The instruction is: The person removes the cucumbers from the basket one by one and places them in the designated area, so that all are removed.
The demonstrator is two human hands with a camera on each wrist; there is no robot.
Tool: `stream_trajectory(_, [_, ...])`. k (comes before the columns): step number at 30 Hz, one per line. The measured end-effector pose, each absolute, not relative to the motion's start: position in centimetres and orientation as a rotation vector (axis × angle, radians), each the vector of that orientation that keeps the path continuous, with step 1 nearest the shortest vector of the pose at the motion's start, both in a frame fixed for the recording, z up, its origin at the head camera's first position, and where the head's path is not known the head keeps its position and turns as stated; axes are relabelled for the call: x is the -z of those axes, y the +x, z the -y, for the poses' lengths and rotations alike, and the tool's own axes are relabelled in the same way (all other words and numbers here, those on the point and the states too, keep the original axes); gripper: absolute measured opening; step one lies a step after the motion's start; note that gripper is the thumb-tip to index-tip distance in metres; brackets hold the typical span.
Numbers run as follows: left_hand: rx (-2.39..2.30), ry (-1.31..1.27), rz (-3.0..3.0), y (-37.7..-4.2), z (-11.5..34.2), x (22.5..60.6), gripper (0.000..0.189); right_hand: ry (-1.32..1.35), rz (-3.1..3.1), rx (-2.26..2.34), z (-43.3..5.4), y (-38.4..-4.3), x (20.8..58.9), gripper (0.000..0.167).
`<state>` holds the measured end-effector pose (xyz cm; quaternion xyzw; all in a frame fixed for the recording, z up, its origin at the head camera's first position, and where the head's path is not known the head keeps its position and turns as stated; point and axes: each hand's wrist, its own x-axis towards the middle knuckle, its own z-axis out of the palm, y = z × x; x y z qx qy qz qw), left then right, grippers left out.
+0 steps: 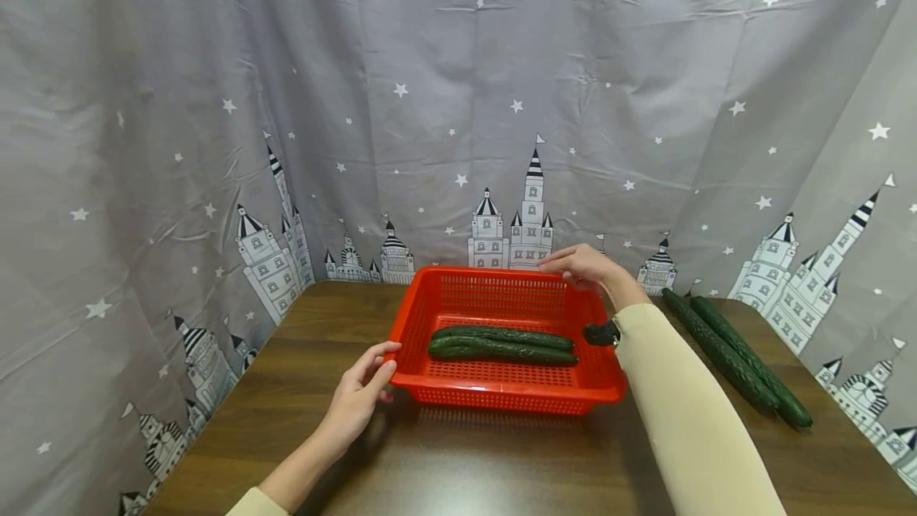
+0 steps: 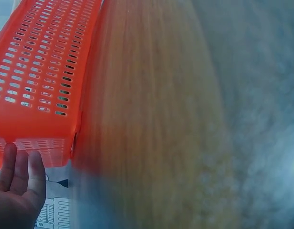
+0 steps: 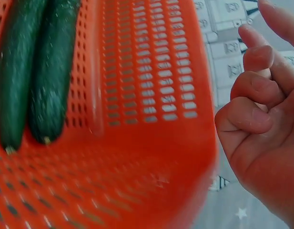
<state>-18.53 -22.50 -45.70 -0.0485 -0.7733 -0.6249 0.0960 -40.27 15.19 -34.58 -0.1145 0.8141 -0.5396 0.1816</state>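
A red perforated plastic basket [image 1: 501, 390] stands on the table with two dark green cucumbers [image 1: 501, 347] lying side by side in it. My left hand [image 1: 361, 392] is at the basket's near left corner. Its fingers [image 2: 18, 169] look straight, with their tips against the end wall. At the far right rim is my right hand [image 1: 591, 267]. In the right wrist view some of its fingers [image 3: 256, 88] bend loosely outside the rim, a small gap away, and nothing lies in them.
Two more cucumbers [image 1: 745, 361] lie next to each other on the brown wooden table [image 1: 315, 325], right of the basket beyond my right sleeve [image 1: 688, 404]. A grey curtain [image 1: 444, 102] printed with stars and castles hangs behind the table and along its sides.
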Motion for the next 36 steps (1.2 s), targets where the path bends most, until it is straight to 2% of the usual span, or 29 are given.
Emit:
stream_trajectory(11, [1.861, -0.128, 2.291, -18.4, 22.4, 45.7, 0.033, -0.280, -2.237, 1.499, -12.3, -40.4, 37.4, 0.041])
stream_trajectory(27, [1.854, -0.186, 2.269, -18.1, 22.2, 45.3, 0.034, -0.285, -2.198, 1.414, -10.9, -39.8, 40.4, 0.041])
stream_trajectory(36, [1.850, -0.166, 2.284, -18.3, 22.4, 45.5, 0.034, -0.403, -2.238, 1.290, -10.7, -39.4, 41.8, 0.038])
